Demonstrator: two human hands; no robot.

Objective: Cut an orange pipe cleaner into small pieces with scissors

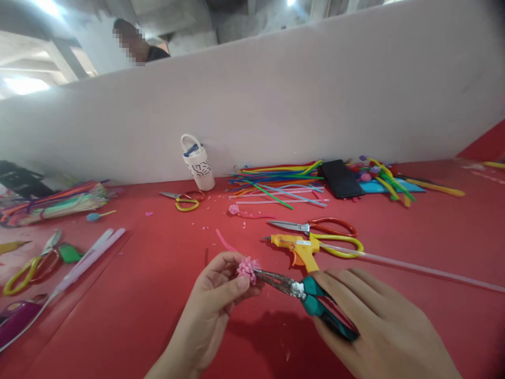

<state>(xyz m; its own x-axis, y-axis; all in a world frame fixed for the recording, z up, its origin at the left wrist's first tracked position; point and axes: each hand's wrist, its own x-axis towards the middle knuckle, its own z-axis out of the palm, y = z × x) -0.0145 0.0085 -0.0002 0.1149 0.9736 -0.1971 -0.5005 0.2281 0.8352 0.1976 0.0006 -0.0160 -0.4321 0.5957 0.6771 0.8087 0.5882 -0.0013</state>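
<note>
Between the thumb and fingers of my left hand (215,300) is a pink pipe-cleaner flower (248,269), its petals fanned out in short loops or tufts. A pink stem (224,240) shows behind the fingers, pointing up and left. My right hand (371,316) is wrapped round the green handles of long-nose pliers (298,290). The plier tips touch the right side of the flower; whether they pinch a petal I cannot make out. Just beyond the pliers lies a yellow glue gun (298,245) with a clear glue stick (410,268) trailing right. Red-and-yellow scissors (315,227) lie behind it.
Toward the wall are a white tumbler (200,167), smaller scissors (185,200), several coloured pipe cleaners (276,181), a pink flower on a stem (234,209), a black phone (342,179) and finished-looking flowers (389,179). More scissors (37,266) and a pink tool (89,258) lie left.
</note>
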